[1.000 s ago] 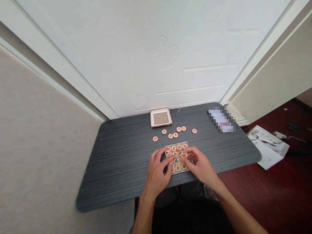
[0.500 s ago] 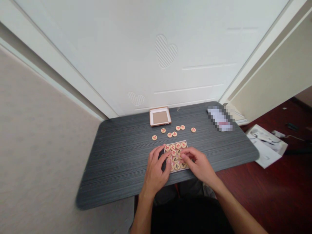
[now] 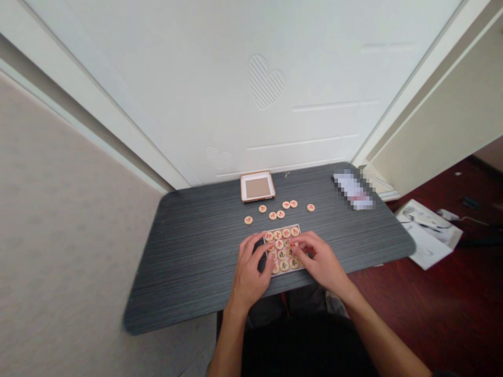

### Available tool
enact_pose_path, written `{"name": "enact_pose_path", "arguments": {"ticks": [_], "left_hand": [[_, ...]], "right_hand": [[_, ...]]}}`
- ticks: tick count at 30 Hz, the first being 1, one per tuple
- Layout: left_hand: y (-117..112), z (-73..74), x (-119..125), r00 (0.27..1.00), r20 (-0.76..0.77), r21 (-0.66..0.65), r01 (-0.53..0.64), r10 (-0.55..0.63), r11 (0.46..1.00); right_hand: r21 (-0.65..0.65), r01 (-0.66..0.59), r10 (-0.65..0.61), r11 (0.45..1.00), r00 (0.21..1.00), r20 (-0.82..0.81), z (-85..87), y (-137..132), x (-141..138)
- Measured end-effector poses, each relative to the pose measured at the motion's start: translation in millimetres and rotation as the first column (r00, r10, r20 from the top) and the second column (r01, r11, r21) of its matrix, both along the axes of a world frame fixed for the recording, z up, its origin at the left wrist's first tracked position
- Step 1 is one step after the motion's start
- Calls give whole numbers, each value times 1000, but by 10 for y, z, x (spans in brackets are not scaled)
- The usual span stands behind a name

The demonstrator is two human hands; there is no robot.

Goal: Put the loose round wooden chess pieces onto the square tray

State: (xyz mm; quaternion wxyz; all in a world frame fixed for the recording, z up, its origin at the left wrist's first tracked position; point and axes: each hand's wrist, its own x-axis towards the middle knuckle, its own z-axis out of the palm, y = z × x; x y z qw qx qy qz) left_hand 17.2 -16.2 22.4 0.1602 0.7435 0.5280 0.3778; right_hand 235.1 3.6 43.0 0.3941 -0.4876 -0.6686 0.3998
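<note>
A small shallow tray (image 3: 297,228) near the front edge of the dark table (image 3: 188,262) holds several round wooden chess discs (image 3: 281,244) with red and black characters. My left hand (image 3: 250,269) rests at the tray's left side, fingers apart and touching its edge. My right hand (image 3: 317,259) lies over the tray's right side, its fingertips curled onto the discs there. Whether they pinch a disc is hidden. Several loose discs (image 3: 276,214) lie in a rough row beyond the tray.
A square box lid (image 3: 257,187) with a brown inside sits at the table's back edge by a white door. A blurred-out object (image 3: 353,191) lies at the back right. On the red floor to the right lies a white package (image 3: 428,233).
Both hands stayed at the tray with small finger shifts; my right fingertips slid a little over the discs. The view drifted slightly upward.
</note>
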Motion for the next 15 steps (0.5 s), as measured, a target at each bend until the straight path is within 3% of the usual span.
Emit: {"name": "enact_pose_path", "arguments": {"ticks": [7,15], "left_hand": [[3,-42,-12,1000,6,-2,-24,24,1000],[7,-61,-20,1000,11,5,-28,28,1000]], "right_hand": [[-17,-28,28,999,999,21,54,-26,-63],[32,-74,68,997,982,174,24,-8,-141]]}}
